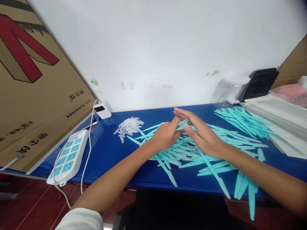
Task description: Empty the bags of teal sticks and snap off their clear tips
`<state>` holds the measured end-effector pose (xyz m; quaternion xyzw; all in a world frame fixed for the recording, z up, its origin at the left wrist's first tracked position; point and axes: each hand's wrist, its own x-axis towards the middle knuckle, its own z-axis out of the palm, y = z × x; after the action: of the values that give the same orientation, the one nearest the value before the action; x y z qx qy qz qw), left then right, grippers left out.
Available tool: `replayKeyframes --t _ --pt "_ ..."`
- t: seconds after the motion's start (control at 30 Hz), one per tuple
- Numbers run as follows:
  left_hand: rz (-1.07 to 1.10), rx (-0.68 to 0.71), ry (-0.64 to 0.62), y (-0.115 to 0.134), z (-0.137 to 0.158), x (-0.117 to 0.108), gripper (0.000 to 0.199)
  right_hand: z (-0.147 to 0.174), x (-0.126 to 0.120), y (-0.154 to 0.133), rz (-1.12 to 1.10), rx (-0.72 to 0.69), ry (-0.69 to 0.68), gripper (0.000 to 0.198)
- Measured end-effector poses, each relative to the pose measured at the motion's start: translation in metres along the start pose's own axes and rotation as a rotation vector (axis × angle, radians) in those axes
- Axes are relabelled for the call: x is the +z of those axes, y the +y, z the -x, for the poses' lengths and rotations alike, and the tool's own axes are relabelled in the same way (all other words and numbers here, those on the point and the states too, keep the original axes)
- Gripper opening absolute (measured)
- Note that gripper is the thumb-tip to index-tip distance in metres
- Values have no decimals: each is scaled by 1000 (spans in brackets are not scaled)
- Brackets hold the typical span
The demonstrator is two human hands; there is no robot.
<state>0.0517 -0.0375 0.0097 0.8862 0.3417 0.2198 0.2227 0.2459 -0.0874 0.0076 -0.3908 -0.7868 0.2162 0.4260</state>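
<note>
My left hand [166,134] is closed around a small bundle of slim turquoise plastic sticks [182,123], whose ends show beyond the fingers. My right hand [203,134] has its fingers stretched out, with the palm facing the ends of the bundle and the thumb beside it. Whether the palm presses on the sticks I cannot tell. Beneath both hands lies a loose heap of knife-shaped turquoise sticks [187,150], some with paler ends. Left of my hands is a pile of small translucent white caps or pieces [130,125].
A neater turquoise stack [242,119] lies at the right, beside white sheets [283,111]. Behind stand a clear jar [233,88] and a black holder [261,83]. At left are a power strip [69,156], cables, a white device [102,111] and a cardboard box [43,95].
</note>
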Motion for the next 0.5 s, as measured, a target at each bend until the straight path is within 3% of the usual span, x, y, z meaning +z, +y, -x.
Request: replayKeyframes --t 0.13,0.27,0.4,0.5 --pt "344 -55 172 10 0 1 44 -3 -4 5 -138 81 81 68" --pt "719 -131 202 24 0 3 62 -5 0 4 -293 242 -104 66" --pt "774 -148 317 33 3 3 60 -5 7 -2 -293 206 -205 60" --pt "809 -184 271 34 6 4 57 -3 8 -5 -320 248 -226 54"
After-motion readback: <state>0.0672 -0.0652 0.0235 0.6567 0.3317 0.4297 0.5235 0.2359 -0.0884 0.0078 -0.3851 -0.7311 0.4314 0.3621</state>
